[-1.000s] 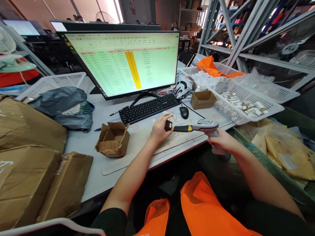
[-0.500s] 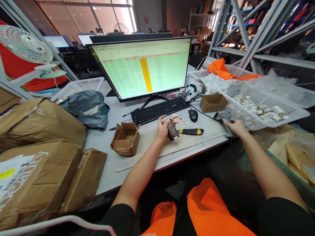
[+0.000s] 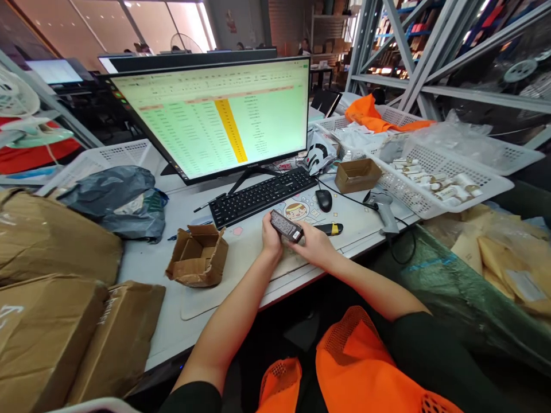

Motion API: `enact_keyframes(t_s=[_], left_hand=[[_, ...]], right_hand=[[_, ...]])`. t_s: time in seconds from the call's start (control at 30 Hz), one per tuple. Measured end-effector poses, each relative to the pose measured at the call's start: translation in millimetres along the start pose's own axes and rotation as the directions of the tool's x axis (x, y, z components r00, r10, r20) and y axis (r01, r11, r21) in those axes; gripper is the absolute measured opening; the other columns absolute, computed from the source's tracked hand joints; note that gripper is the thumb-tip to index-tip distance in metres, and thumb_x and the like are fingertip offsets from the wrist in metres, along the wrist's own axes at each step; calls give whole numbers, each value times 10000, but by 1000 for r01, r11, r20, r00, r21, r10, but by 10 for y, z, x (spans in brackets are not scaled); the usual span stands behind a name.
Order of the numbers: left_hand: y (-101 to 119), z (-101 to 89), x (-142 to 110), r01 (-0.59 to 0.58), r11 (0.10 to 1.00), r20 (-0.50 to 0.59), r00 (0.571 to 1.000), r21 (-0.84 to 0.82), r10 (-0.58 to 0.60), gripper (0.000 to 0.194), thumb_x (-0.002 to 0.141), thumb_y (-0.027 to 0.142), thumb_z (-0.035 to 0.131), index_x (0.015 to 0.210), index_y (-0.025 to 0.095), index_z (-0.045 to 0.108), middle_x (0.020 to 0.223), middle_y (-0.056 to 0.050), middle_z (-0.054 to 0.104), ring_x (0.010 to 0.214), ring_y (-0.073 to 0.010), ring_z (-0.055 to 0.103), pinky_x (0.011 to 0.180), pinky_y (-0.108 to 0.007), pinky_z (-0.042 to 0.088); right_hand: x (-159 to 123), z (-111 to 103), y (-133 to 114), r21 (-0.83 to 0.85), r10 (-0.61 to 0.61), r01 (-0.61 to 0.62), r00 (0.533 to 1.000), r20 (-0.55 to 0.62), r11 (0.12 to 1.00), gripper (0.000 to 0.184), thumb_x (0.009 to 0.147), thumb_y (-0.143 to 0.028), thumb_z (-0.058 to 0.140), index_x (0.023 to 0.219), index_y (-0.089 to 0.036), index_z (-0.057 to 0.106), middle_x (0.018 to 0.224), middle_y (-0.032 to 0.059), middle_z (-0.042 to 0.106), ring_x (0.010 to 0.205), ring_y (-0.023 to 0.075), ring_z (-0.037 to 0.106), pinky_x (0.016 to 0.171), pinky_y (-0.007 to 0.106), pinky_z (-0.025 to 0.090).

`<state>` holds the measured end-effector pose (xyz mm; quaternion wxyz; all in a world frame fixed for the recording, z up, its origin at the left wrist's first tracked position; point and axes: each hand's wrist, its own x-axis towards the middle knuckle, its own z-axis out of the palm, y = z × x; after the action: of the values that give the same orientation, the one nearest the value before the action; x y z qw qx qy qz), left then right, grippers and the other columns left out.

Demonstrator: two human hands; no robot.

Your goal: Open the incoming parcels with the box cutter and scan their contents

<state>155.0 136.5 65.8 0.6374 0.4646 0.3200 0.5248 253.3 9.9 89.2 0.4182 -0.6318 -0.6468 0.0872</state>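
A small dark box with fine white print is held between my two hands above the desk mat. My left hand grips its left end, fingers closed around it. On its right end, my right hand is closed with the fingers against the box edge. Just beyond my right hand lies a black and yellow utility knife, partly covered by that hand. The grey barcode scanner rests on the desk's right side, apart from both hands.
An open cardboard box stands left of my hands. Behind them are the keyboard, mouse and monitor. A white basket with several small white packs is at right. Large cartons fill the left side.
My right hand has left the barcode scanner and moved left onto the small dark box. My left hand has turned the box to lie flatter. The view has shifted right.
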Motion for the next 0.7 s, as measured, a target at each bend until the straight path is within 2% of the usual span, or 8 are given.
enact_keyframes(t_s=[0.13, 0.23, 0.33, 0.4, 0.47, 0.57, 0.63, 0.7], left_hand=[[-61, -11, 8, 5, 999, 71, 997, 36, -8, 562, 945, 688, 492, 1230, 207, 553, 998, -78, 702, 802, -192, 699, 648, -278, 532], [-62, -21, 11, -39, 988, 127, 992, 149, 20, 620, 932, 729, 508, 1248, 199, 567, 1106, -129, 712, 924, -216, 717, 711, -301, 549], [-54, -44, 7, -116, 948, 194, 979, 295, 60, 637, 941, 741, 479, 1199, 176, 623, 1145, -156, 720, 1029, -247, 710, 803, -352, 563], [-42, -63, 5, -189, 910, 247, 964, 368, 100, 632, 963, 724, 445, 1188, 167, 642, 1141, -160, 727, 1051, -263, 706, 856, -396, 566], [-15, -75, 10, -294, 854, 307, 937, 428, 169, 600, 987, 689, 424, 1155, 165, 664, 1112, -154, 733, 1049, -271, 700, 907, -432, 561], [93, -46, 5, -487, 726, 403, 861, 485, 309, 504, 1023, 593, 423, 1068, 172, 696, 1058, -141, 735, 1038, -270, 689, 955, -448, 555], [249, -3, -48, -632, 603, 467, 772, 487, 431, 407, 1026, 510, 468, 1029, 180, 707, 1060, -135, 731, 1042, -267, 683, 977, -448, 554], [486, 7, -166, -754, 452, 503, 655, 476, 564, 307, 1018, 430, 519, 1006, 191, 712, 1080, -128, 721, 1068, -262, 678, 1010, -453, 549]], right_hand=[[219, -444, 277, -107, 88, -103, 987, -136, 989, 440, 892, -417, 701, 1267, -200, 630, 1159, 125, 737, 1044, 314, 709, 927, 422, 575], [575, -1023, 601, -195, 213, -289, 917, -337, 937, 420, 889, -462, 693, 1184, -169, 639, 1068, 142, 731, 978, 325, 695, 923, 456, 564], [933, -1558, 924, -175, 286, -427, 806, -518, 887, 545, 868, -475, 711, 1266, -115, 614, 1154, 183, 708, 1094, 345, 665, 1034, 515, 516], [996, -1752, 1063, -83, 334, -430, 795, -506, 899, 697, 861, -492, 707, 1401, -84, 544, 1203, 185, 700, 1099, 315, 671, 1062, 503, 508], [842, -1770, 1119, 22, 359, -389, 823, -441, 921, 791, 864, -509, 677, 1495, -83, 466, 1243, 178, 695, 1057, 271, 691, 1045, 461, 529], [284, -1528, 1079, 116, 366, -348, 855, -368, 930, 786, 839, -564, 655, 1464, -112, 504, 1274, 188, 691, 1059, 264, 705, 1021, 450, 551], [-171, -1291, 1002, 180, 414, -375, 859, -301, 909, 758, 813, -625, 652, 1376, -124, 572, 1245, 202, 708, 1066, 286, 713, 997, 473, 569], [-599, -1087, 910, 240, 458, -403, 851, -258, 883, 711, 820, -653, 643, 1310, -139, 613, 1250, 208, 714, 1097, 299, 717, 999, 488, 578]])
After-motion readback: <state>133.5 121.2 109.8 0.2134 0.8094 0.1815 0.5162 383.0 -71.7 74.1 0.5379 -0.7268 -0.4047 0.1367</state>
